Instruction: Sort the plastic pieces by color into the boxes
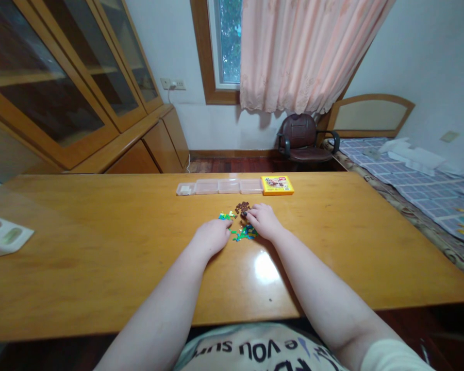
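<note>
Small plastic building bricks lie in little heaps on the table [112,247] between my hands. Brown bricks [242,207] form the far heap, just ahead of my right hand [266,221]. That hand's fingers are bent together at a small dark piece [244,214], too small to name. Green and blue bricks [245,233] are spread nearer to me, partly beneath the right hand. My left hand [214,237] rests at the left side, its fingers curled and its fingertips by another group of green, blue and yellow bricks [225,216]. Whatever it may pinch is hidden.
Behind the bricks stands a row of clear plastic compartments [229,186], with a yellow box [277,185] at its right end. A white object [7,234] sits at the table's left edge. Beyond are a brown armchair [299,136] and a bed [410,180].
</note>
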Demonstrator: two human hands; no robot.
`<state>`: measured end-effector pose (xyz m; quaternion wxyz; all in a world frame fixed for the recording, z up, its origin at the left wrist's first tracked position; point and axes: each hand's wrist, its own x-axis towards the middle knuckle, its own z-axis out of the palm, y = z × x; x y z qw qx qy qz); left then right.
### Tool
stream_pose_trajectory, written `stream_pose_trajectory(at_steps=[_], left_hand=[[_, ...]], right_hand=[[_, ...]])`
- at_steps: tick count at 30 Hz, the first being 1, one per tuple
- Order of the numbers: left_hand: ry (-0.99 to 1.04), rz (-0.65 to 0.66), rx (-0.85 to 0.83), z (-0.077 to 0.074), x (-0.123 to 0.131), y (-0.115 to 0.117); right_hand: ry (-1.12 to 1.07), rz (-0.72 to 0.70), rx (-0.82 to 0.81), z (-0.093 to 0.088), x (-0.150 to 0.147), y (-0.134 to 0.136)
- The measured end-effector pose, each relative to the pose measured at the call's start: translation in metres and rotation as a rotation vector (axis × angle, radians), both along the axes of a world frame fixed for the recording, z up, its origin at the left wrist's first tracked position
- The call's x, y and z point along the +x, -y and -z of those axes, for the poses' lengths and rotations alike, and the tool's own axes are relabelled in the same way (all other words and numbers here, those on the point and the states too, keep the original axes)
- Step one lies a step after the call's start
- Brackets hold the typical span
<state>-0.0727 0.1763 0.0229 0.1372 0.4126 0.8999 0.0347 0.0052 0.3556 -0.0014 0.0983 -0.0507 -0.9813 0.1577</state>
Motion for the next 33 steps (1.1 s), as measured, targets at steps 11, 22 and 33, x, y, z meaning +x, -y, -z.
stream_pose_trajectory(at_steps=[11, 22, 33], left_hand=[[-0.259, 0.002, 0.148, 0.014, -0.003, -0.007], [-0.270, 0.033, 0.131, 0.020, -0.004, -0.007], [-0.236, 0.101, 0.295, 0.016, -0.004, -0.012]], right_hand=[[-0.023, -0.125, -0.093, -0.001, 0.002, -0.002], [0.016, 0.032, -0.013, 0.002, -0.001, 0.002], [-0.054, -0.035, -0.098, -0.002, 0.001, 0.001]])
